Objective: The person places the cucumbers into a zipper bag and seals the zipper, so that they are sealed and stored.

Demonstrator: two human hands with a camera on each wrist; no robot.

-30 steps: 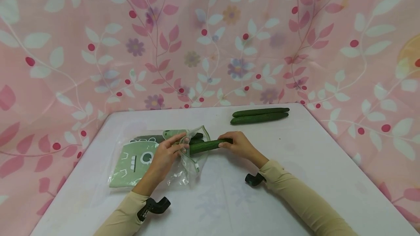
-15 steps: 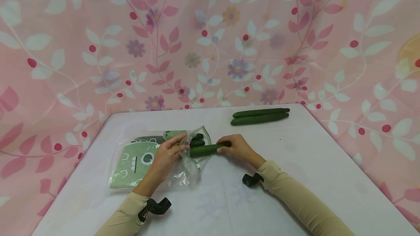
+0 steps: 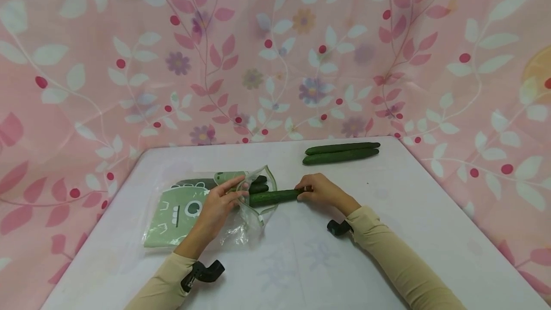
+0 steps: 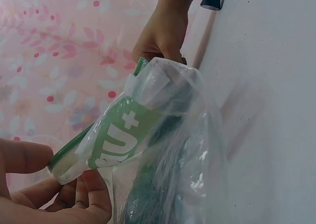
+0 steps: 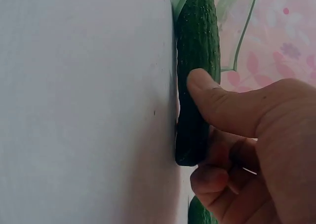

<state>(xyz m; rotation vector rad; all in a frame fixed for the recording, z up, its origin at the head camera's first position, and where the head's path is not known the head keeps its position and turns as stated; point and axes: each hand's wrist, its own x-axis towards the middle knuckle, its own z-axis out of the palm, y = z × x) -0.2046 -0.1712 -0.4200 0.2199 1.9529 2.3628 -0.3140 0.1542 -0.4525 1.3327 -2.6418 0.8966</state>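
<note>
My left hand [image 3: 217, 204] pinches the rim of a clear zip bag [image 3: 178, 219] printed with a green monster face; in the left wrist view, thumb and fingers [image 4: 94, 194] close on its green-edged mouth. A cucumber [image 3: 273, 197] reaches out of that mouth to the right. Its outer end is held by my right hand [image 3: 325, 193], with the thumb [image 5: 217, 98] along its side in the right wrist view. Behind it, other cucumbers [image 3: 259, 188] poke from the bag's opening, their far parts hidden by print and plastic.
Two more cucumbers [image 3: 340, 153] lie side by side near the back edge of the white-covered table [image 3: 379, 262]. A pink floral curtain [image 3: 275, 51] hangs behind the table. Each sleeve carries a black wrist camera [image 3: 206, 271].
My right hand moves slightly left at first, then back to the right. More of the cucumber now shows between its fingers and the bag. The left hand stays on the bag rim.
</note>
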